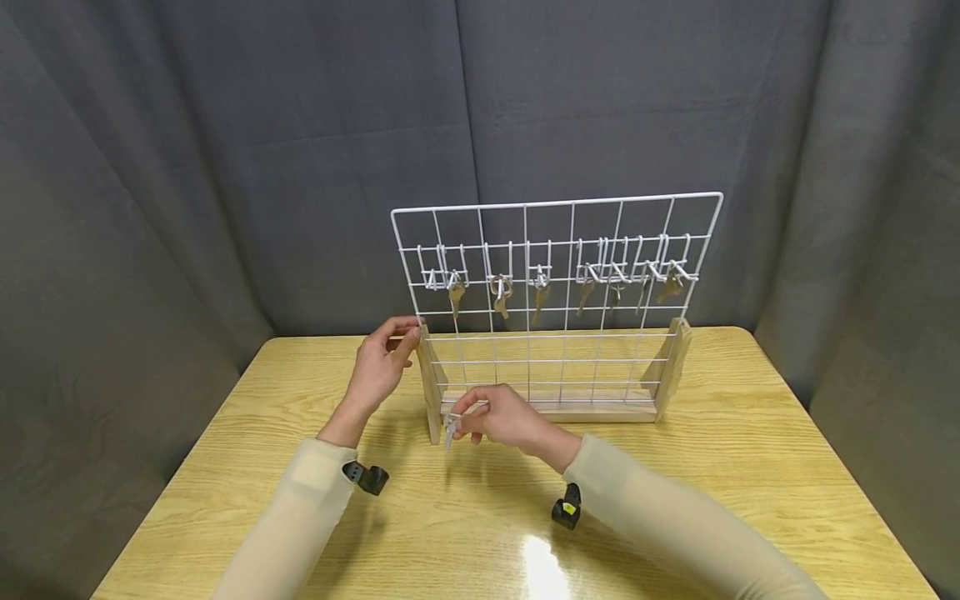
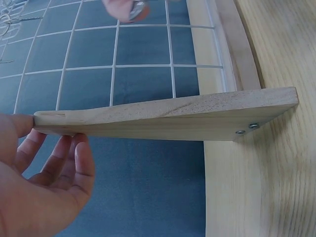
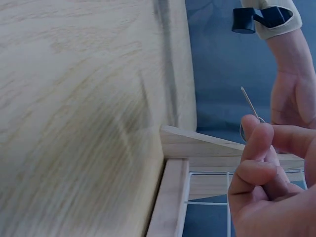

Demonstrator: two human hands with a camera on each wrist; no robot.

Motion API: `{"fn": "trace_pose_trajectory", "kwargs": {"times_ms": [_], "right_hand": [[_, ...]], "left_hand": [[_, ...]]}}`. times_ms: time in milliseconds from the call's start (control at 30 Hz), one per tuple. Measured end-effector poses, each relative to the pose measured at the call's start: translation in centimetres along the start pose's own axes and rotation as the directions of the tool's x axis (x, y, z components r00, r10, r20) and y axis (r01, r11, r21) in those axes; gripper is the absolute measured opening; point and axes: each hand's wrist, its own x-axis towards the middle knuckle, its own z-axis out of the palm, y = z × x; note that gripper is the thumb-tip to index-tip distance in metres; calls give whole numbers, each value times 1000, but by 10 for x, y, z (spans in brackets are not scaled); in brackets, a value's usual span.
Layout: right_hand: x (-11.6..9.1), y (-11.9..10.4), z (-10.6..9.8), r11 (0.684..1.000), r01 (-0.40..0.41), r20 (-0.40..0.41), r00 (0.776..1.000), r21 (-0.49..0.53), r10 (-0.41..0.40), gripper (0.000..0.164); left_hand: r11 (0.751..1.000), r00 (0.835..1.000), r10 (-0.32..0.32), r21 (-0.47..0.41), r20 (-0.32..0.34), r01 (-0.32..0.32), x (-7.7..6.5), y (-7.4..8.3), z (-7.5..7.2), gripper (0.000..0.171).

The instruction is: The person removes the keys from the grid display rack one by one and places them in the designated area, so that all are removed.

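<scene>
My left hand (image 1: 377, 367) holds the top of the rack's left wooden upright (image 1: 429, 379). In the left wrist view, the thumb lies on one face of that board (image 2: 148, 118) and the fingertips on the other. Low in front of the rack, my right hand (image 1: 506, 417) pinches a silver key (image 1: 450, 432) on a ring. The right wrist view shows the ring between thumb and fingertips, with the key's blade (image 3: 250, 102) sticking out past them. Above both hands stands the white wire grid (image 1: 528, 337), set in its wooden frame.
White hooks line the upper grid, and several hold keys, among them a brass key (image 1: 457, 293) and a ringed key (image 1: 501, 300). The leftmost hook (image 1: 431, 280) carries none. The rack's right upright (image 1: 672, 367) stands on the wooden table (image 1: 750, 467). Behind hangs a grey curtain (image 1: 315, 167).
</scene>
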Motion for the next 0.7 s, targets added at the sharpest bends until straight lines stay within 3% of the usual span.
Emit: {"fn": "trace_pose_trajectory", "kwargs": {"times_ms": [700], "right_hand": [[6,23,11,1000,-1,80,997,-18,3,13]], "left_hand": [[1000,1000,5,-11,-4,-5,0,1,-1,35]]}}
